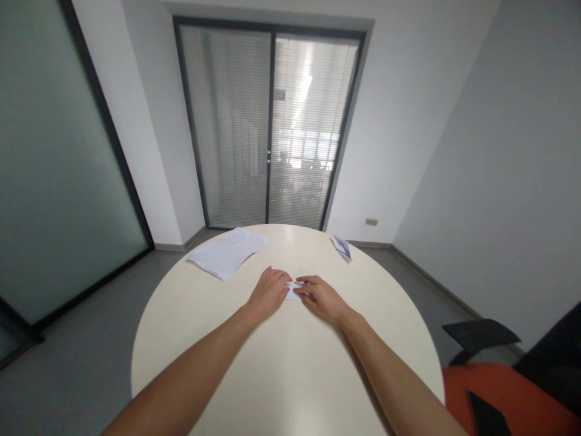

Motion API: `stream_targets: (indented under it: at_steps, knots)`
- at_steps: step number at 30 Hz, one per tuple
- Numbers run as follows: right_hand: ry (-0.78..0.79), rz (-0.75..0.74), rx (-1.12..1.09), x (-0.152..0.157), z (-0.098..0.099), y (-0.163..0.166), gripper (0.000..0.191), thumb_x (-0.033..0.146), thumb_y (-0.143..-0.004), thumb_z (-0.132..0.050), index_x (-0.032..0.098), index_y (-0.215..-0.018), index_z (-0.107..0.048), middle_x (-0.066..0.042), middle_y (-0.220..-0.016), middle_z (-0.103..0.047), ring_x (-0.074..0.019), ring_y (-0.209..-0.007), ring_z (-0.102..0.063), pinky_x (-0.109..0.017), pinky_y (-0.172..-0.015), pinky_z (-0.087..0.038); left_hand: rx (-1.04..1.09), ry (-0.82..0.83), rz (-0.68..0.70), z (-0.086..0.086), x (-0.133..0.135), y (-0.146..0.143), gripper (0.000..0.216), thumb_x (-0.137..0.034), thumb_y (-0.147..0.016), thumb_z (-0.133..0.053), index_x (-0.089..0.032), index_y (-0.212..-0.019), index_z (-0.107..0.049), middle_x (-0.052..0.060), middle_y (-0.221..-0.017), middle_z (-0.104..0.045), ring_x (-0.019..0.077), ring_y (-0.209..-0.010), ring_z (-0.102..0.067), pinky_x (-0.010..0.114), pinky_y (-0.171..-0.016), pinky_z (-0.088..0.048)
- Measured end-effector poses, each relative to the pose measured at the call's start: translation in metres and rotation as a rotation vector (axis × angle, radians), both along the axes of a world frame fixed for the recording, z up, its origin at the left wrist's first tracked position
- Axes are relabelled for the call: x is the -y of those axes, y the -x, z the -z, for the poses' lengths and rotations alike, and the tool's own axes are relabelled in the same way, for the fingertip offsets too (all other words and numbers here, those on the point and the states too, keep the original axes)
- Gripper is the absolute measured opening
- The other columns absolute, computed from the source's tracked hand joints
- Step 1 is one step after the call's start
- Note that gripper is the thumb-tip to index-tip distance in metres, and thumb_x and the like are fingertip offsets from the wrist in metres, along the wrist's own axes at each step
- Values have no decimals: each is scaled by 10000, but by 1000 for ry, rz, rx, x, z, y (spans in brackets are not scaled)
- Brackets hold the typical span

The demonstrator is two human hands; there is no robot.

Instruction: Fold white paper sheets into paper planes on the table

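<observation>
A small piece of white paper (pixel 291 294) lies near the middle of the round table, between my two hands. My left hand (pixel 271 287) is closed on its left side, fingers bent together with the thumb at the near edge. On the right side, my right hand (pixel 316 293) has its fingers and thumb closed on the same paper. Both hands cover much of it, so its full shape and any folds are hidden.
The pale round table (pixel 281 375) has large white sheets (pixel 229 249) at its far left and a small folded paper (pixel 342 247) with a dark printed part at its far right. A red-seated chair (pixel 512 396) with black armrests stands at the right. Glass doors (pixel 270 127) with blinds are behind.
</observation>
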State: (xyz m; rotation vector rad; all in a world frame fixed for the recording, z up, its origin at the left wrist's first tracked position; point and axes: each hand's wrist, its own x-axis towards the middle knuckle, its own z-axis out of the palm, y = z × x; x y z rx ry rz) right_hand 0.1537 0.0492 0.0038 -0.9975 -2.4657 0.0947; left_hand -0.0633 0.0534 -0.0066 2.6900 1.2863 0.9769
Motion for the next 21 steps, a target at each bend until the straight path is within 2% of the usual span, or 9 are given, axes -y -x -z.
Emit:
stream_targets:
  at_steps: [4,8,10,13,17,21]
  knots:
    - [55,36,2,0,-1,-2,336,257,-985,-474,255,-1222,-712,-89,-1203,-702,-234,-1114,-628,-385,-984,-491,-34,48,86,-2,5,-4,205,-151,-911,-561,-198,-1066,-685,80,-1066,-702,244,-1020,-607,383,-930,-458]
    - [53,61,15,2,-4,-1,361,303,-1006,-439,245,-1260,-689,-100,-1286,-671,-246,-1192,-604,-417,-1040,-466,-19,80,130,1,5,-5,218,-149,-917,-548,-206,-1037,-720,76,-1081,-717,240,-1016,-621,373,-937,-469]
    - [89,12,36,5,-4,1,398,346,-1017,-418,239,-1334,-633,-103,-1386,-609,-251,-1291,-546,-441,-1098,-422,4,102,128,3,3,-4,234,-153,-926,-532,-217,-1031,-732,68,-1092,-720,230,-1031,-622,358,-952,-469]
    - [204,-8,112,10,-2,6,538,457,-1019,-385,212,-1494,-449,-122,-1558,-407,-284,-1448,-362,-520,-1181,-292,25,124,106,5,0,-1,233,-171,-934,-525,-214,-1011,-741,71,-1097,-721,229,-1041,-622,350,-956,-468]
    - [345,157,218,11,4,8,728,598,-1005,-275,153,-1580,-240,-137,-1636,-184,-313,-1520,-146,-567,-1216,-138,53,147,75,4,-1,1,170,-195,-907,-579,-192,-958,-742,87,-1025,-728,241,-995,-630,351,-923,-475]
    - [387,345,257,6,10,2,768,630,-991,-239,152,-1591,-194,-127,-1647,-118,-334,-1525,-82,-598,-1204,-123,60,155,61,4,-2,4,141,-207,-890,-605,-195,-934,-738,96,-1023,-729,258,-1011,-636,364,-921,-477]
